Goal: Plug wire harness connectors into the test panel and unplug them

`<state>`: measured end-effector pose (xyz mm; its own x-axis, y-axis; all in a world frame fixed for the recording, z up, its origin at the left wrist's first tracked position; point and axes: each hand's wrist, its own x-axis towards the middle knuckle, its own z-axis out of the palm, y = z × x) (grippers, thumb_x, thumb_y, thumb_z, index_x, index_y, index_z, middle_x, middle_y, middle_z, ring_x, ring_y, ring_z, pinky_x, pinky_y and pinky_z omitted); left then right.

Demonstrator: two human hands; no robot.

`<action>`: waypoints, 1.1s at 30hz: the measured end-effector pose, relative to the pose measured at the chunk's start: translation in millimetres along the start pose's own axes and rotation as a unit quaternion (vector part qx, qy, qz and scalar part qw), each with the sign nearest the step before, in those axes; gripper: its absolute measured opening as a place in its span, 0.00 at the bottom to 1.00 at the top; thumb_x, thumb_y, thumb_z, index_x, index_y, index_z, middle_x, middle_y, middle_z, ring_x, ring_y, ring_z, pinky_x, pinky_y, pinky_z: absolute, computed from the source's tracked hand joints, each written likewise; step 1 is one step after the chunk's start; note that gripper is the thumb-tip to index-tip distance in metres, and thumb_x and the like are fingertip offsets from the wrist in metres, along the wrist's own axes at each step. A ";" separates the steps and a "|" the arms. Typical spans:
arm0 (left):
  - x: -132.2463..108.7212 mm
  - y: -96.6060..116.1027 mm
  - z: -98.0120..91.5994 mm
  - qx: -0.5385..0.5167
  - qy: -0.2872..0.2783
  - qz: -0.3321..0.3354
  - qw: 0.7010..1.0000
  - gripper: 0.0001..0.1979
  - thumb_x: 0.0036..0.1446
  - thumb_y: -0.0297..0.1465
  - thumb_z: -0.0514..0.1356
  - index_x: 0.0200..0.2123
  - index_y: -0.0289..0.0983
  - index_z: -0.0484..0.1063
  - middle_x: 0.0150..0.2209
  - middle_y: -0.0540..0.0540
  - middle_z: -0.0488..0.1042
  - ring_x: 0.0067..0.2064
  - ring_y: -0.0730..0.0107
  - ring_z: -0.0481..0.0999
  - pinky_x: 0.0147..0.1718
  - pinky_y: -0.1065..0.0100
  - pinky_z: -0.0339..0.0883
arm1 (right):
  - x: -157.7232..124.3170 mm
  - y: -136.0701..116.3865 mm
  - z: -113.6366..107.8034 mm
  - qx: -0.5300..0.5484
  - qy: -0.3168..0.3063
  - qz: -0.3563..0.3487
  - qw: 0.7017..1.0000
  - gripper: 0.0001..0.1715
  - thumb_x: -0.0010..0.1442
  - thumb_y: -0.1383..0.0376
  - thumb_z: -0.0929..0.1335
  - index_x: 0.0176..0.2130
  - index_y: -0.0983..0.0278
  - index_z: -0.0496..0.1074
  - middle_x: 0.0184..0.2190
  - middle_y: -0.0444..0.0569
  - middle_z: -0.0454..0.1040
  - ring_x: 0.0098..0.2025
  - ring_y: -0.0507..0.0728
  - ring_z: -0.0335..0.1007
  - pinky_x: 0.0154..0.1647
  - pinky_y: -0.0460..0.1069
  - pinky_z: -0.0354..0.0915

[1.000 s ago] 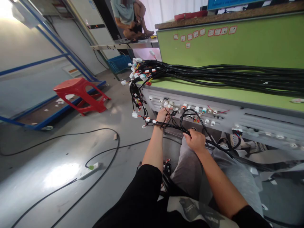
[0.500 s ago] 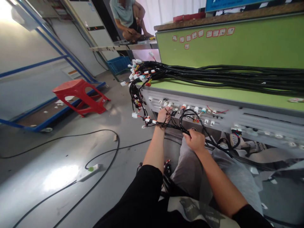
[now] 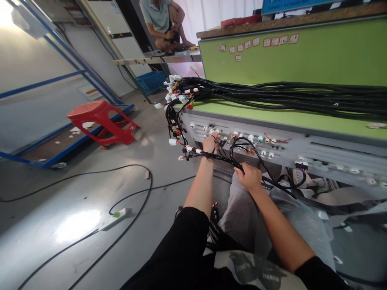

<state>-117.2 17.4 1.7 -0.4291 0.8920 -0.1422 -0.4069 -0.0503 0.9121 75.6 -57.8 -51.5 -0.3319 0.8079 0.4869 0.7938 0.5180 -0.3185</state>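
My left hand [image 3: 211, 144] is closed around a black wire harness [image 3: 225, 158] with white and red connectors [image 3: 190, 149] sticking out to its left. My right hand [image 3: 249, 176] grips the same harness further along, fingers pinched on the black wires. Both hands are just in front of the grey connector panel [image 3: 302, 151] of the bench. A thick bundle of black harnesses [image 3: 272, 96] lies along the green bench top [image 3: 287, 119], its connector ends [image 3: 177, 90] hanging over the left corner. My grey-trousered knees are below the hands.
A red plastic stool [image 3: 101, 123] stands on the grey floor at left. A white power strip [image 3: 113, 215] and black cables [image 3: 133, 189] lie on the floor. A blue crate [image 3: 151, 80] sits behind. A person [image 3: 163, 24] sits on a far table.
Both hands have lifted the harness slightly and shifted a little right, closer to the grey panel. The view tilted slightly.
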 end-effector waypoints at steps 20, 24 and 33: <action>-71.0 -5.9 -112.8 -0.227 -0.071 0.108 0.965 0.09 0.54 0.30 0.58 0.40 0.37 0.71 0.35 0.47 0.73 0.34 0.73 0.73 0.36 0.69 0.66 | -1.2 9.3 9.3 0.010 0.023 -0.025 0.999 0.20 0.59 0.53 0.61 0.34 0.65 0.72 0.25 0.49 0.74 0.26 0.53 0.66 0.28 0.46 0.49; -80.1 24.3 -108.2 -0.261 -0.067 0.148 0.952 0.15 0.58 0.39 0.53 0.44 0.39 0.71 0.41 0.43 0.73 0.43 0.66 0.73 0.44 0.63 0.65 | -1.5 10.7 10.2 0.000 0.030 -0.023 0.999 0.20 0.59 0.53 0.62 0.34 0.66 0.72 0.23 0.50 0.73 0.25 0.53 0.64 0.27 0.46 0.48; -69.6 45.4 -98.5 -0.336 0.015 0.178 0.925 0.19 0.64 0.36 0.42 0.39 0.41 0.72 0.30 0.49 0.72 0.30 0.77 0.71 0.37 0.70 0.66 | -2.2 13.1 13.1 0.002 0.030 -0.018 0.999 0.22 0.58 0.52 0.61 0.35 0.66 0.73 0.24 0.50 0.72 0.25 0.52 0.62 0.27 0.46 0.47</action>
<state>-185.3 -91.3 15.1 -0.6508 0.7526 0.1003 -0.6407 -0.6153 0.4592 80.0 -49.2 -67.4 -0.3289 0.7702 0.5465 0.7794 0.5481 -0.3035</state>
